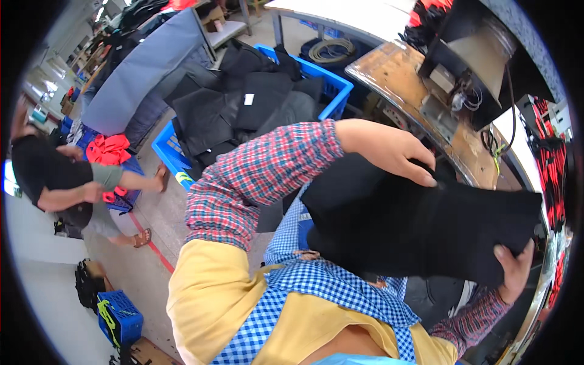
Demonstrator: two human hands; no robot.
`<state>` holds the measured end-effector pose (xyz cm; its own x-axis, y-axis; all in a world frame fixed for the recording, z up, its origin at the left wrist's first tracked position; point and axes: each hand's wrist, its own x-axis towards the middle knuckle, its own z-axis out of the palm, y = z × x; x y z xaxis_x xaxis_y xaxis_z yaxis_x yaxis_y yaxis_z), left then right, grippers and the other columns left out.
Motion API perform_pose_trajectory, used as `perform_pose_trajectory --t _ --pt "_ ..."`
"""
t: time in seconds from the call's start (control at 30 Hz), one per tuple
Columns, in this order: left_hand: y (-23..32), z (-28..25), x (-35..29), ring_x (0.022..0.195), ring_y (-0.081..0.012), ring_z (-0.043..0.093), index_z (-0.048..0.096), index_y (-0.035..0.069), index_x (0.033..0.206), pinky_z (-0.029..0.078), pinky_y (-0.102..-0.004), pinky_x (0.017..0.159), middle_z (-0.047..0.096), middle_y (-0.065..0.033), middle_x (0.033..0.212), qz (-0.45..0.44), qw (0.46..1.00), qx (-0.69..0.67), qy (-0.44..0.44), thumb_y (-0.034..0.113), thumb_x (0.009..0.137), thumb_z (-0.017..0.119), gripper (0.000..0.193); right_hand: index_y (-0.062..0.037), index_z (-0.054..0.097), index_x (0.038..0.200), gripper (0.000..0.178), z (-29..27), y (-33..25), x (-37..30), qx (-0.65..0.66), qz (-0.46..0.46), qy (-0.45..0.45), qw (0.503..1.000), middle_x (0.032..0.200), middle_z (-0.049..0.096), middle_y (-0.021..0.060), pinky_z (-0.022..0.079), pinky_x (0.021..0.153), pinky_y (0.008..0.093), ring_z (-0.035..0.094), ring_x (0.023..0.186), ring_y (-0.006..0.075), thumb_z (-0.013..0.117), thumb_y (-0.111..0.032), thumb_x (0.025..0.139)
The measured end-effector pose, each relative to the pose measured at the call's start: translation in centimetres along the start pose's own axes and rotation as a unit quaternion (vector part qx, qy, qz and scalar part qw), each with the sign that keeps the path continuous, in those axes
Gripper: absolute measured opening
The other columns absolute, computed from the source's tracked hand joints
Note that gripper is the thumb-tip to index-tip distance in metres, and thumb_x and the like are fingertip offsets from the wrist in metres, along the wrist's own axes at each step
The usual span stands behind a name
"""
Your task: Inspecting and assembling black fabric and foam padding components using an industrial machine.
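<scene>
A flat black fabric panel is stretched between my hands in front of my body, over the blue checked apron. My left hand reaches across and grips the panel's far edge near its middle, thumb on top and fingers partly hidden behind. At the lower right corner my right hand holds the panel, its thumb on the near face. A stack of black pieces fills the blue crate beyond my left forearm.
A worn wooden worktable with a dark machine stands at the far right. A person walks by on the left, near bright red cloth. A small blue basket sits on the floor at lower left. Red-and-black strips hang at the right.
</scene>
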<state>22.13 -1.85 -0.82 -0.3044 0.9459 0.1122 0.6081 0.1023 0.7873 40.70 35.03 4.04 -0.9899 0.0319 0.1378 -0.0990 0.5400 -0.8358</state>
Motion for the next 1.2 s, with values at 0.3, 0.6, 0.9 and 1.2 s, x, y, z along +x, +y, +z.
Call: perform_pose_trajectory --t 0.3,0.6,0.9,1.2 --pt "2.8 7.5 3.8 0.085 -0.0365 0.061 0.057 0.0 0.105 0.049 -0.0402 0.074 0.064 -0.0208 0.091 0.188 0.969 -0.022 0.16 0.028 0.093 0.064 0.032 0.001 0.035 0.146 0.059 -14.9 2.3 -4.8 -0.261 -0.016 0.132 0.956 0.142 0.044 0.0152 0.033 0.11 0.0339 0.043 0.129 0.0235 0.06 -0.013 0.094" --pt "-1.5 14.5 8.0 0.089 -0.0397 0.06 0.064 0.003 0.101 0.047 -0.0447 0.079 0.063 -0.0219 0.092 0.062 0.983 -0.012 0.174 0.029 0.091 0.062 0.028 0.0011 0.055 0.119 0.026 -7.2 -1.9 -9.0 -0.262 -0.139 0.114 0.948 0.125 0.058 0.014 0.035 0.109 0.0361 0.051 0.126 0.0248 0.042 0.0 0.097" --pt "-1.0 15.3 7.6 0.085 -0.0364 0.058 0.066 0.004 0.102 0.048 -0.0421 0.074 0.057 -0.0178 0.093 -0.036 0.977 0.105 0.183 0.027 0.091 0.064 0.026 0.0005 0.057 0.121 0.042 1.4 -2.8 -6.7 -0.55 -0.066 0.022 0.832 0.125 0.057 0.0163 0.027 0.114 0.0468 0.044 0.128 0.0374 0.066 -0.015 0.083" --pt "6.1 13.2 10.8 0.082 -0.0339 0.063 0.065 0.0 0.101 0.048 -0.0371 0.074 0.065 -0.02 0.087 0.132 0.99 -0.023 0.046 0.025 0.092 0.062 0.026 -0.0016 0.033 0.147 0.085 4.0 14.4 -6.5 0.131 0.151 -0.181 0.963 0.151 0.039 0.01 0.03 0.113 0.0355 0.039 0.136 0.0281 0.071 -0.043 0.083"
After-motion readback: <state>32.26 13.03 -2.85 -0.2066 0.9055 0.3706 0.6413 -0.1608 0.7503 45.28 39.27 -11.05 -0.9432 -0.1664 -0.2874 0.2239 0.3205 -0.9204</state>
